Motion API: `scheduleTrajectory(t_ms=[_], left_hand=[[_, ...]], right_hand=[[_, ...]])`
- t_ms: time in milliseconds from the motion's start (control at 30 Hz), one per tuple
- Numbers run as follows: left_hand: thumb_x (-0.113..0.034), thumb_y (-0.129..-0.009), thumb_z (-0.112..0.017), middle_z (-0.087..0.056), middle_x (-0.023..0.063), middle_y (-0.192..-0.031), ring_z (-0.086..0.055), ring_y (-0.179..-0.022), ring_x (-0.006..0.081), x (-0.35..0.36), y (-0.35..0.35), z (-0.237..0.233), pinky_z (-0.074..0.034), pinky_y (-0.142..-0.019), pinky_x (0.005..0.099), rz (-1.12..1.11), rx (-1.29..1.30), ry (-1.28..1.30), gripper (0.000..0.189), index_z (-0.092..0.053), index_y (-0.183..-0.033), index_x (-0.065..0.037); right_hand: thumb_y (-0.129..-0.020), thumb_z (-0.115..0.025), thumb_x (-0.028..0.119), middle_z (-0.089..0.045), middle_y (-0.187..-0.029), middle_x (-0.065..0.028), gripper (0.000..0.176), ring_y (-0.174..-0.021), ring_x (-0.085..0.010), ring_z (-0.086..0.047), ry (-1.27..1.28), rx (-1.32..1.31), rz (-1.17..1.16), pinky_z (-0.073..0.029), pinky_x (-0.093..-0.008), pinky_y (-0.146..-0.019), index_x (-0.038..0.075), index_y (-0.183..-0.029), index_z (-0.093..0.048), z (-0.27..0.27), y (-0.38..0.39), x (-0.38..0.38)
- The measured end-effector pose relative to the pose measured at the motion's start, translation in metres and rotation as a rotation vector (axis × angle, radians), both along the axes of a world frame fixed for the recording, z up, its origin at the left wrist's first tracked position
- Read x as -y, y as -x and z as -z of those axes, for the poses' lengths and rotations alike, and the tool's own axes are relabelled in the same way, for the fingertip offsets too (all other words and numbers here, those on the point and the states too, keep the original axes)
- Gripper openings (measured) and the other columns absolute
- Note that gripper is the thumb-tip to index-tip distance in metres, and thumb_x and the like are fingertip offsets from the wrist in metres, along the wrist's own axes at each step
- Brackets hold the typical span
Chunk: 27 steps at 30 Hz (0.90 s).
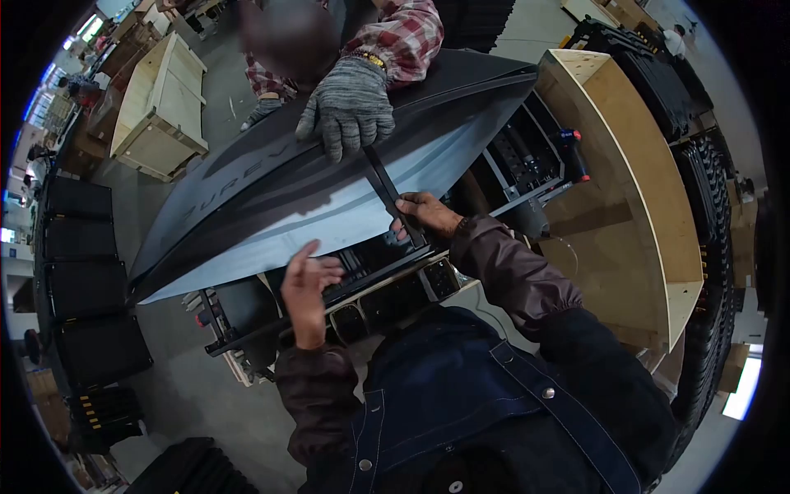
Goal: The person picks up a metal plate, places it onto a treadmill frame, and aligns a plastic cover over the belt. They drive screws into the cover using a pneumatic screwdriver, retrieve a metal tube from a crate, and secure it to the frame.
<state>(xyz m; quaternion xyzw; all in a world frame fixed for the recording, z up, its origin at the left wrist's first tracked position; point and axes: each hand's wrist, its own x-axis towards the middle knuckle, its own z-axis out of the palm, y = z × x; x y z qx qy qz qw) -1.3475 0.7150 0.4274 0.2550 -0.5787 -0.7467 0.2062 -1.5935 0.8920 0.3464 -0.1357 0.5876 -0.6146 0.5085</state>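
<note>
A large curved dark-grey panel (247, 177) with raised lettering is tilted up in front of me, its pale inner side facing me. A flat black bar (380, 183) slants between its edge and the black metal frame (362, 284) below. My right hand (429, 214) is closed around the lower part of this bar. My left hand (308, 292) is slightly blurred, with fingers spread and nothing in it, just below the panel's lower edge. Opposite me, a co-worker's grey-gloved hand (350, 107) lies over the panel's edge at the bar's upper end.
At the right, a red-and-black power tool (569, 155) lies on the frame near an open plywood crate (642, 198). Another wooden crate (164, 103) stands at the upper left. Black panels (78, 239) are stacked along the left, with more dark stacks (699, 189) at the far right.
</note>
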Motion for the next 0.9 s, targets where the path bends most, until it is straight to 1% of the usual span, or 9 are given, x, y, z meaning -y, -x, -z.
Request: scheduleTrajectory(t_ms=[100, 267, 367, 467, 533, 600, 733, 833, 900], left_hand=[[-0.059, -0.103, -0.049, -0.063, 0.0222, -0.122, -0.067, -0.101, 0.0257, 0.024, 0.007, -0.067, -0.055, -0.084, 0.0362, -0.243, -0.231, -0.138, 0.073, -0.036, -0.147, -0.002], [-0.056, -0.097, -0.061, -0.063, 0.0207, -0.112, -0.068, -0.100, 0.0299, 0.096, 0.023, -0.087, -0.058, -0.081, 0.0387, -0.458, -0.109, -0.196, 0.058, -0.050, -0.117, -0.003], [-0.039, -0.099, -0.063, -0.063, 0.0152, -0.091, -0.071, -0.086, 0.0296, 0.103, 0.031, -0.088, -0.060, -0.070, 0.0377, -0.566, -0.013, -0.095, 0.042, -0.052, -0.107, 0.000], [-0.031, -0.099, -0.060, -0.063, 0.0129, -0.086, -0.071, -0.082, 0.0279, 0.104, 0.027, -0.085, -0.060, -0.070, 0.0379, -0.612, -0.004, -0.126, 0.034, -0.053, -0.108, 0.001], [-0.029, -0.099, -0.060, -0.062, 0.0097, -0.083, -0.070, -0.079, 0.0246, 0.098, 0.031, -0.094, -0.060, -0.069, 0.0371, -0.646, 0.042, -0.163, 0.029, -0.053, -0.105, -0.001], [-0.029, -0.099, -0.059, -0.062, 0.0089, -0.082, -0.070, -0.078, 0.0236, 0.090, 0.032, -0.095, -0.059, -0.068, 0.0362, -0.668, 0.038, -0.147, 0.028, -0.054, -0.103, -0.001], [-0.028, -0.099, -0.059, -0.063, 0.0078, -0.082, -0.069, -0.074, 0.0218, 0.084, 0.026, -0.079, -0.057, -0.067, 0.0336, -0.729, 0.066, -0.215, 0.025, -0.058, -0.101, -0.004], [-0.028, -0.100, -0.059, -0.065, 0.0075, -0.085, -0.068, -0.076, 0.0220, 0.055, -0.005, -0.020, -0.057, -0.070, 0.0355, -0.632, 0.008, -0.347, 0.025, -0.056, -0.105, -0.003], [-0.028, -0.101, -0.059, -0.066, 0.0080, -0.088, -0.067, -0.078, 0.0220, 0.027, -0.012, 0.014, -0.057, -0.070, 0.0367, -0.607, 0.001, -0.361, 0.026, -0.058, -0.104, -0.002]], right_hand=[[-0.108, -0.050, 0.023, -0.071, -0.087, -0.0164, 0.040, -0.067, -0.0217, -0.068, -0.010, 0.061, 0.014, -0.057, -0.0343, -0.065, -0.011, -0.128, -0.051, 0.006, 0.000, -0.001], [-0.105, -0.057, 0.024, -0.068, -0.075, -0.0122, 0.034, -0.066, -0.0214, -0.065, -0.046, -0.274, -0.054, -0.053, -0.0344, -0.072, -0.008, -0.117, -0.058, 0.006, -0.003, -0.007], [-0.097, -0.069, 0.032, -0.071, -0.108, -0.0177, 0.052, -0.099, -0.0236, -0.069, -0.187, -0.604, -0.118, -0.052, -0.0315, -0.088, -0.009, -0.127, -0.057, -0.006, -0.005, -0.029], [-0.098, -0.068, 0.035, -0.063, -0.132, -0.0222, 0.065, -0.116, -0.0290, -0.065, -0.039, -0.456, 0.002, -0.054, -0.0339, -0.095, -0.006, -0.143, -0.047, -0.046, 0.013, -0.078], [-0.100, -0.064, 0.037, -0.061, -0.136, -0.0204, 0.065, -0.105, -0.0256, -0.070, 0.098, -0.009, 0.243, -0.058, -0.0281, -0.081, -0.005, -0.146, -0.044, -0.096, 0.035, -0.116], [-0.103, -0.057, 0.042, -0.057, -0.141, -0.0200, 0.068, -0.095, -0.0214, -0.072, 0.268, 0.010, 0.493, -0.058, -0.0236, -0.066, -0.004, -0.150, -0.037, -0.118, 0.058, -0.140], [-0.105, -0.051, 0.047, -0.052, -0.148, -0.0177, 0.074, -0.094, -0.0229, -0.071, 0.307, -0.045, 0.480, -0.056, -0.0241, -0.062, -0.004, -0.154, -0.028, -0.144, 0.097, -0.152], [-0.101, -0.059, 0.045, -0.065, -0.116, -0.0094, 0.061, -0.090, -0.0223, -0.072, 0.335, 0.013, 0.622, -0.053, -0.0239, -0.059, -0.003, -0.138, -0.050, -0.140, 0.118, -0.149], [-0.100, -0.064, 0.042, -0.063, -0.087, -0.0026, 0.041, -0.067, -0.0153, -0.064, 0.120, 0.122, 0.800, -0.044, -0.0227, -0.050, 0.003, -0.113, -0.061, -0.108, 0.127, -0.157]])
